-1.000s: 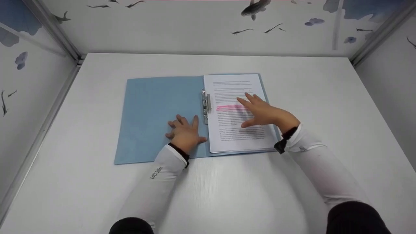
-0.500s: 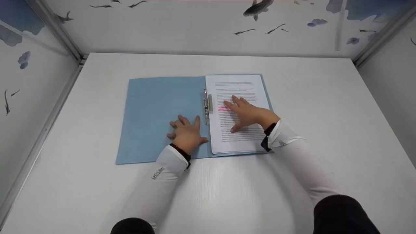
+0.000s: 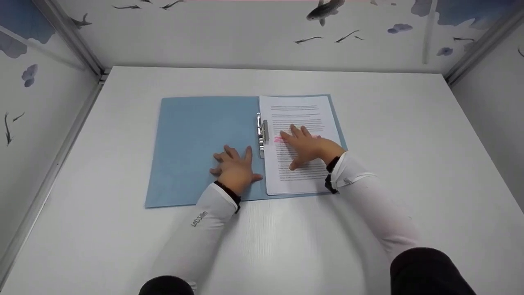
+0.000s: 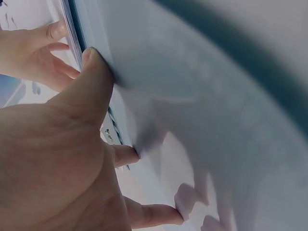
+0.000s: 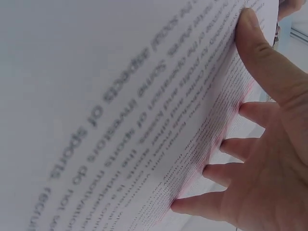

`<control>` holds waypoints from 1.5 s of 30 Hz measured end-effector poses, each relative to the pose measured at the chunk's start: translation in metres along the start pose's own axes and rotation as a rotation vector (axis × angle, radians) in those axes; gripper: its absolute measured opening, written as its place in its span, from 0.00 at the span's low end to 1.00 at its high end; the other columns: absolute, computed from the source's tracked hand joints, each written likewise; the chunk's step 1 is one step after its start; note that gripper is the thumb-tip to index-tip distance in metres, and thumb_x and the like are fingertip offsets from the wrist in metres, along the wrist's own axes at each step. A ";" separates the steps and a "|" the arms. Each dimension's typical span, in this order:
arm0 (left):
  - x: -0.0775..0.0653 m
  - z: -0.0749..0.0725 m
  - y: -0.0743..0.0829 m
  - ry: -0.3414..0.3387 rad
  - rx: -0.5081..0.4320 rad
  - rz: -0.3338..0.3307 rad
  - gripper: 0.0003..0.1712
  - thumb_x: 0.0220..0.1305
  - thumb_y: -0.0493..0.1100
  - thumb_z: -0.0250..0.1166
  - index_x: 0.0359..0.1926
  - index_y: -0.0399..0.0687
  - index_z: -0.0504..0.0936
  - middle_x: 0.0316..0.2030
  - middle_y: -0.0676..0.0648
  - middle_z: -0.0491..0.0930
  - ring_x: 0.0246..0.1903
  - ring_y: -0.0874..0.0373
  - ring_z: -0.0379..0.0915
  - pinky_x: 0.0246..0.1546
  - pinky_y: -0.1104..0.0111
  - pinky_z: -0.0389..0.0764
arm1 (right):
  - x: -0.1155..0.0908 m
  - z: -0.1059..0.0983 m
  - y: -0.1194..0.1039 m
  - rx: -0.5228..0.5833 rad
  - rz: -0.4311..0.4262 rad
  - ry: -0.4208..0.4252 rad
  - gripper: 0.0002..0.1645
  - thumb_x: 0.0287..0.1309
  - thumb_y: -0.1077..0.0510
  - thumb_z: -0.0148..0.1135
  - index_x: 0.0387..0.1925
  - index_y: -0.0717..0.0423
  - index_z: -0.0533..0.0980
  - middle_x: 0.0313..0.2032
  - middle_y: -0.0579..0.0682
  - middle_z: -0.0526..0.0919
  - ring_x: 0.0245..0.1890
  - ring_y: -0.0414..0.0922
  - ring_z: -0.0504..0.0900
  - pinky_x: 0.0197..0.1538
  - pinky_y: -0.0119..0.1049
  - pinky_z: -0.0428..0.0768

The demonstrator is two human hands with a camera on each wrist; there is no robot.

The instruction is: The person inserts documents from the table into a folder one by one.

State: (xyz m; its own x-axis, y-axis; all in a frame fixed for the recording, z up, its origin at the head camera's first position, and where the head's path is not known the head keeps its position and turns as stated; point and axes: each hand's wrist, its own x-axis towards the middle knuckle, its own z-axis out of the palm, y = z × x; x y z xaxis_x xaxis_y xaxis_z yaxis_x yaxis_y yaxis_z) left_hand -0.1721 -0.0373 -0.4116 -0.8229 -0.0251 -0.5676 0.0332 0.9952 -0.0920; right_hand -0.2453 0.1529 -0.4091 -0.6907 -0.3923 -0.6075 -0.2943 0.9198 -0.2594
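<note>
A blue folder lies spread flat on the table, its left cover bare. Printed sheets with a pink highlighted line cover its right side, beside a metal clip at the spine. My left hand rests on the left cover near the spine, fingers spread; the left wrist view shows its thumb and fingertips on the blue surface. With fingers spread too, my right hand touches the top sheet across the highlighted line. In the right wrist view its fingertips press the printed paper.
The white table extends around the folder on all sides. Behind it stands a white panel with painted fish, and side panels meet it at metal corner posts.
My right hand has moved left and slightly down over the sheets, toward the clip, and come down onto the paper. My left hand stays in place on the folder.
</note>
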 end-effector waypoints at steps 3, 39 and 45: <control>-0.002 0.002 0.001 -0.008 -0.008 0.003 0.52 0.63 0.74 0.49 0.78 0.60 0.39 0.73 0.26 0.40 0.68 0.23 0.47 0.53 0.42 0.74 | -0.002 0.004 -0.002 -0.004 0.012 -0.014 0.63 0.53 0.49 0.71 0.77 0.42 0.38 0.76 0.57 0.29 0.74 0.63 0.29 0.69 0.68 0.43; -0.003 -0.123 -0.078 -0.169 -0.169 0.208 0.38 0.74 0.61 0.44 0.77 0.51 0.49 0.76 0.43 0.48 0.75 0.45 0.42 0.72 0.50 0.49 | 0.003 -0.006 -0.020 -0.085 0.069 -0.011 0.64 0.51 0.47 0.73 0.77 0.44 0.40 0.76 0.62 0.38 0.74 0.68 0.37 0.66 0.70 0.51; 0.025 -0.122 -0.047 0.212 -0.500 0.193 0.27 0.75 0.53 0.47 0.69 0.46 0.67 0.68 0.44 0.67 0.66 0.50 0.65 0.64 0.57 0.68 | 0.003 -0.002 -0.019 -0.116 0.056 -0.009 0.64 0.51 0.45 0.73 0.77 0.46 0.40 0.75 0.64 0.40 0.73 0.69 0.39 0.67 0.69 0.52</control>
State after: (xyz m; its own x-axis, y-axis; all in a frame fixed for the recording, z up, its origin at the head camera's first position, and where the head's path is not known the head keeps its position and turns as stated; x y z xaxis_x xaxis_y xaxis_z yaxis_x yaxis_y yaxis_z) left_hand -0.2636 -0.0727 -0.3223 -0.9261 0.1294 -0.3543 -0.0357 0.9050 0.4239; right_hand -0.2433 0.1338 -0.4045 -0.7025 -0.3394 -0.6255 -0.3300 0.9341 -0.1361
